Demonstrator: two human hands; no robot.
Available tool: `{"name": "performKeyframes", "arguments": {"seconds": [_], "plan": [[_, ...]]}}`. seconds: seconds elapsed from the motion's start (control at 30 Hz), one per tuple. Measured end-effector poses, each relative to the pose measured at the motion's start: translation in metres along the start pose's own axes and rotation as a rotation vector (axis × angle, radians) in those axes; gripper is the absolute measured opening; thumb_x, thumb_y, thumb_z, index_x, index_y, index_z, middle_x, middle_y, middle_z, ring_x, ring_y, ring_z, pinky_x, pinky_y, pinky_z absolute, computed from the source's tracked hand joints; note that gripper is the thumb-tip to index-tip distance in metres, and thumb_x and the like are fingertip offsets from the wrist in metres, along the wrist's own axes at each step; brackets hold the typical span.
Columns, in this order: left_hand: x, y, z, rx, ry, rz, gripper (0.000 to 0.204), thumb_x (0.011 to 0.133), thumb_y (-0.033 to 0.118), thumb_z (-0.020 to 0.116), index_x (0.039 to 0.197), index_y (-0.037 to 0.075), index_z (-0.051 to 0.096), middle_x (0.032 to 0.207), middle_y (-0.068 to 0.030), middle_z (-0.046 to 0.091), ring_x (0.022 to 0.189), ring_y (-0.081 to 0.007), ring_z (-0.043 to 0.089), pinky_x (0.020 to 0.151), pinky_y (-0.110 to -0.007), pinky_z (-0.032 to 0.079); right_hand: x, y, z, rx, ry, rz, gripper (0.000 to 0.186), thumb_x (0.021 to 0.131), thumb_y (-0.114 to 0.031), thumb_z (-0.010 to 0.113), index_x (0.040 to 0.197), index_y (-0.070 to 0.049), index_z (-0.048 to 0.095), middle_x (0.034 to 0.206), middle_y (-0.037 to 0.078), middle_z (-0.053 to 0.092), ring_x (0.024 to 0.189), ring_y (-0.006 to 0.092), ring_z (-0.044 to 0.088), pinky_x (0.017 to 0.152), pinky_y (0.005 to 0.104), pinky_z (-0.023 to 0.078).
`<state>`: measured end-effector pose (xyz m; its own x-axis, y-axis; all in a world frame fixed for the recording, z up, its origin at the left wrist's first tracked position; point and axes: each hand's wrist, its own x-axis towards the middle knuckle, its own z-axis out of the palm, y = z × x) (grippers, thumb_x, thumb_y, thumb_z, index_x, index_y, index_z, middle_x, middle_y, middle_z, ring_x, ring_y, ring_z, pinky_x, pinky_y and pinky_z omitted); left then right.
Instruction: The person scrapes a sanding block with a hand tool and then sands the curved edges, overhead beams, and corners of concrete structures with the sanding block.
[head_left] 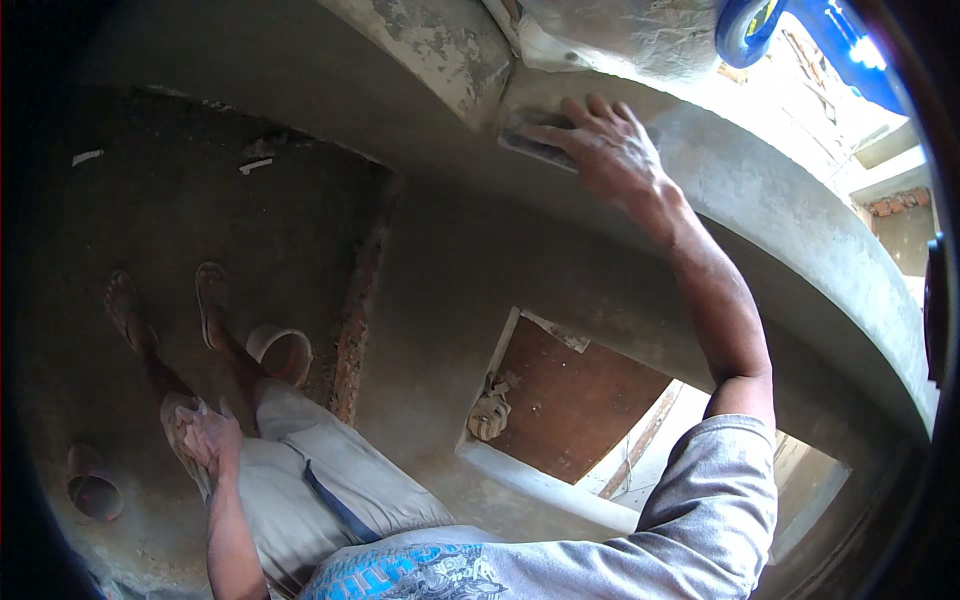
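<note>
My right hand (615, 150) is raised at the upper middle, its fingers spread over the back of a flat, dark rectangular plastering float (535, 150). The float lies against the smooth grey face of a curved plastered ledge (770, 180), close to the corner where it meets another beam (440, 50). White dust coats the back of this hand. Low on the left, my left hand (212, 437) is in front of my thigh, its fingers curled and whitened with dust. What it holds, if anything, I cannot make out.
Below the ledge, a wall opening (580, 400) shows a brown board and a knotted bundle (490, 412) at its edge. Two bucket-like or pipe-like round containers (283, 352) (95, 495) stand near my feet. A blue object (745, 30) sits at the top right.
</note>
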<state>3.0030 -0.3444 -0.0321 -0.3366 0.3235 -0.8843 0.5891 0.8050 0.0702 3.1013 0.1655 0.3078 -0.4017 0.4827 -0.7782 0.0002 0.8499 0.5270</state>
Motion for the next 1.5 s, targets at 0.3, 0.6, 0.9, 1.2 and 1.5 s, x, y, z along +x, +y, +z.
{"name": "performKeyframes", "arguments": {"seconds": [0.3,0.6,0.9,1.2,1.5], "plan": [[-0.005,0.006,-0.01,0.017,0.054,0.062,0.051,0.091,0.046,0.06,0.119,0.003,0.065,0.117,-0.0254,0.063,0.096,-0.0364,0.068,0.078,-0.048,0.053,0.003,-0.005,-0.001,0.032,-0.071,-0.01,0.059,0.083,-0.011,0.067,0.134,-0.04,0.058,0.124,0.003,0.057,0.118,0.0231,0.052,0.1,0.0399,0.044],[0.001,-0.008,0.012,0.012,0.071,-0.012,0.064,0.089,0.046,0.062,0.128,-0.003,0.055,0.106,-0.0225,0.067,0.09,-0.0341,0.07,0.076,-0.046,0.054,0.005,0.012,0.01,-0.048,0.215,0.066,0.064,0.082,-0.009,0.065,0.137,-0.04,0.055,0.12,0.004,0.056,0.118,0.0263,0.051,0.099,0.0417,0.043],[0.012,-0.034,0.046,0.114,0.261,0.092,0.057,0.091,0.045,0.06,0.13,0.004,0.058,0.118,-0.0251,0.061,0.095,-0.0355,0.068,0.079,-0.047,0.054,-0.024,0.037,-0.019,-0.095,0.064,0.133,0.054,0.088,-0.021,0.067,0.137,-0.039,0.054,0.13,0.005,0.057,0.119,0.0246,0.052,0.1,0.0411,0.045],[0.0,-0.004,0.003,0.133,0.163,0.063,0.051,0.092,0.046,0.058,0.123,0.006,0.064,0.121,-0.0221,0.06,0.099,-0.0365,0.066,0.08,-0.046,0.054,-0.051,0.004,-0.011,-0.072,-0.033,0.058,0.059,0.088,-0.02,0.065,0.141,-0.04,0.051,0.128,0.008,0.055,0.119,0.0275,0.052,0.101,0.0439,0.045],[0.004,-0.021,0.01,0.141,0.178,0.067,0.052,0.092,0.045,0.057,0.126,0.006,0.062,0.127,-0.0264,0.058,0.103,-0.0371,0.066,0.081,-0.046,0.054,-0.091,0.042,-0.052,-0.103,0.038,0.182,0.056,0.092,-0.015,0.058,0.141,-0.041,0.05,0.126,0.009,0.055,0.116,0.0274,0.053,0.095,0.0402,0.046]]}}
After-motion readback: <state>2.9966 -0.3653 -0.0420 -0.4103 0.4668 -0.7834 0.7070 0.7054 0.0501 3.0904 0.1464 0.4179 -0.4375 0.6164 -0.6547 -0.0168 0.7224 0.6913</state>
